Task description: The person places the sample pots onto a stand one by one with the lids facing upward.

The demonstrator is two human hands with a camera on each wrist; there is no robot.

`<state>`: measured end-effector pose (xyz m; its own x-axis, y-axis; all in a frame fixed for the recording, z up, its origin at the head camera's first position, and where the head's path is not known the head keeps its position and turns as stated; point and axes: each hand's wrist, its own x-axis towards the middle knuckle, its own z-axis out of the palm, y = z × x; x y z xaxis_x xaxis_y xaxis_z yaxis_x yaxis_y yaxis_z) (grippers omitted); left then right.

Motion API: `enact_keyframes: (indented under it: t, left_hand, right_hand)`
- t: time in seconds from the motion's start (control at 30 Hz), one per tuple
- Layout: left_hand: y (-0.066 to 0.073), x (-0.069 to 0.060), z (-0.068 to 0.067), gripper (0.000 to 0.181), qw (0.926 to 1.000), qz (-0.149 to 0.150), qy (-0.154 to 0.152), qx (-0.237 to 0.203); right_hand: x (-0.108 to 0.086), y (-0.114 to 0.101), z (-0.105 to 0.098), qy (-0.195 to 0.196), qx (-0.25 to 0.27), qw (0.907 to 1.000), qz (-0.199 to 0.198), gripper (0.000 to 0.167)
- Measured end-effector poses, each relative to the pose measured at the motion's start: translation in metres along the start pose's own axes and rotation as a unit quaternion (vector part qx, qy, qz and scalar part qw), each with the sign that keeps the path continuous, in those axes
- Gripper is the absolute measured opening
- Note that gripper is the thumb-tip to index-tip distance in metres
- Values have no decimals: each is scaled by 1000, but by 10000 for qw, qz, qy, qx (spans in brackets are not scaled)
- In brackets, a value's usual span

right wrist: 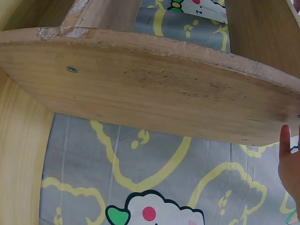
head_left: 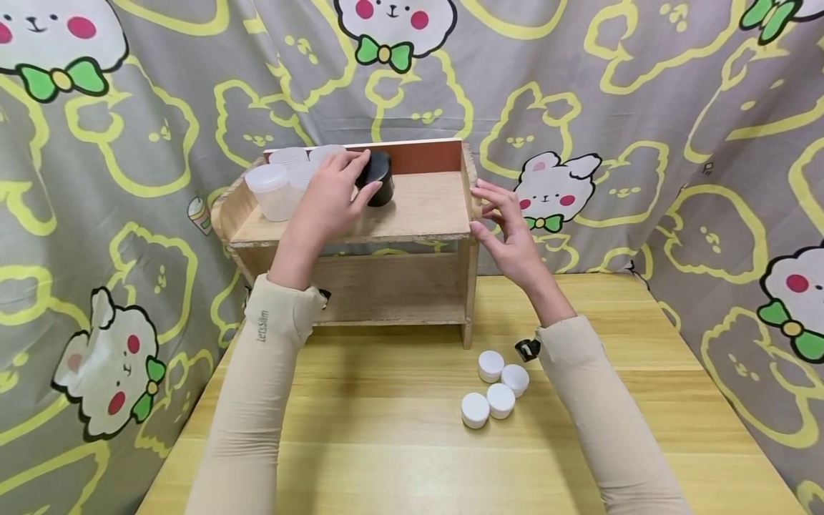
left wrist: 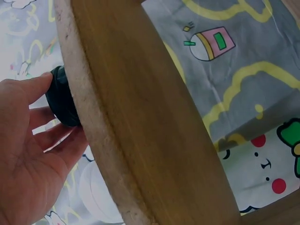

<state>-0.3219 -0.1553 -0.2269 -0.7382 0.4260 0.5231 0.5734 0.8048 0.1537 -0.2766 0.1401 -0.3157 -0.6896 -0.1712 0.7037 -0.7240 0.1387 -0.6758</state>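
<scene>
The left grip [head_left: 331, 197] is pinching the black jar [head_left: 380, 187] between thumb and fingers, over the middle of the shelf's [head_left: 428, 204] upper board. Whether the jar's base is bearing on the board or hanging just above it, I cannot tell. The right grip [head_left: 508, 236] is holding nothing; its fingers are spreading loosely against the shelf's right end, the thumb touching near the front corner.

The likeliest trouble is a tipping jar: the pinch is taking one side only, and the board's front edge is showing no lip, so a slip could be sending it down to the bench [head_left: 386, 436]. The left grip is also reaching past the clear tubs [head_left: 268, 192] by the left end, so a careless wrist could be knocking them. Pushing too hard at the right end could be shifting the shelf.

The jar is looking short, round and opaque, its dark surface catching a soft shine. Four white pots [head_left: 475, 410] are standing near the shelf's right front foot.
</scene>
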Motion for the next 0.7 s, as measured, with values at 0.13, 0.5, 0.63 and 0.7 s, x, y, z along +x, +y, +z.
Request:
enact_keyframes:
  t: [0.13, 0.5, 0.63, 0.7]
  left_hand:
    - [0, 1, 2, 60, 9997, -118, -168, 109]
    - [-3, 2, 5, 60, 9980, -300, -459, 324]
    - [-4, 2, 6, 61, 9972, -418, -545, 302]
    - [-5, 2, 7, 61, 9969, -482, -557, 291]
  right_hand:
    - [0, -1, 0, -11, 6, 10000, 14, 47]
    - [0, 0, 0, -28, 49, 10000, 4, 47]
    - [-1, 0, 0, -28, 44, 10000, -3, 47]
    - [-1, 0, -1, -31, 33, 10000, 5, 47]
